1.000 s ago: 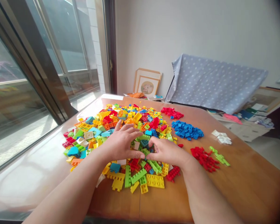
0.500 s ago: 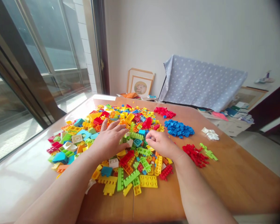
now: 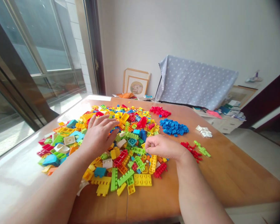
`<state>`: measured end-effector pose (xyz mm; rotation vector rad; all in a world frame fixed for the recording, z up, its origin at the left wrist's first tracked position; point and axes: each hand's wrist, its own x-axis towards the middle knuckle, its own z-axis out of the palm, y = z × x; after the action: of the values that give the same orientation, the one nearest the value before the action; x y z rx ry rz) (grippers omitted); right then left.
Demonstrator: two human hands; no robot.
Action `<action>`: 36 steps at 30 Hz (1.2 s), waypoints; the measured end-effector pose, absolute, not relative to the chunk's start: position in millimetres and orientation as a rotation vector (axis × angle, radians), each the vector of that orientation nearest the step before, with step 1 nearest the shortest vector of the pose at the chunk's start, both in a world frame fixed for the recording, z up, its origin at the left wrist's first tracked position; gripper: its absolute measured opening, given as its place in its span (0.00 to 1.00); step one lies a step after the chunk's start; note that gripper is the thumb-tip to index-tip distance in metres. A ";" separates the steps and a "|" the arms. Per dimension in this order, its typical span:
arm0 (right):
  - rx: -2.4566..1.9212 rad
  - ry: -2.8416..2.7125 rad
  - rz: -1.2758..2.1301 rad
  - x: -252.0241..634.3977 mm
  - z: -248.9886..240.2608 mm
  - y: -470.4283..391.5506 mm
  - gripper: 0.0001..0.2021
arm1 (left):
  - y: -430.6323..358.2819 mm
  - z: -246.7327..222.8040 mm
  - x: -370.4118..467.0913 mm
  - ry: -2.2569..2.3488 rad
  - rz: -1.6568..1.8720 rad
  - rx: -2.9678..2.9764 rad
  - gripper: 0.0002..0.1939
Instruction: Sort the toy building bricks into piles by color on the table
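Observation:
A large mixed heap of plastic building bricks (image 3: 123, 161) in many colours spreads over the table. My left hand (image 3: 100, 133) is over the heap's left middle, palm down, with the fingers apart and nothing seen in it. At the right edge of the heap is my right hand (image 3: 162, 147), its fingers curled together in a pinch. Whatever the fingertips hold, if anything, is hidden. A yellow brick (image 3: 115, 153) and a red brick (image 3: 120, 158) lie between the hands. Just left of the right fingertips is a green brick (image 3: 138, 151).
Sorted piles lie to the right: blue bricks (image 3: 174, 127), red bricks (image 3: 160, 111), more red pieces (image 3: 192, 151), light green pieces (image 3: 202, 148) and white pieces (image 3: 204, 131). The wooden table (image 3: 151, 202) has its right edge beyond them. A dotted cloth (image 3: 196, 84) hangs behind.
The view has turned slightly, shifting the scene left. My left hand has moved left over the heap, uncovering bricks. My right hand has drawn a little right and nearer, still curled.

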<state>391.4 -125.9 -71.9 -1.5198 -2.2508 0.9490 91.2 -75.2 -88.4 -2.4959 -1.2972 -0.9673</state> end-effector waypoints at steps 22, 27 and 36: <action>-1.288 -2.402 0.534 322.8 -73.3 -150.7 0.07 | -50.4 -74.9 88.9 -1.576 -2.371 -1.859 0.13; -1.207 -2.335 0.604 322.3 -72.6 -153.4 0.06 | -42.5 -69.4 70.2 -1.680 -2.786 -1.518 0.13; -1.221 -2.053 0.653 333.9 -84.1 -136.7 0.11 | -59.1 -56.2 79.4 -1.605 -2.936 -1.486 0.13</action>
<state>333.9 -136.7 -84.1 -1.2209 -2.0530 0.6526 79.4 -59.1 -56.2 -1.4858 -1.6049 -2.9361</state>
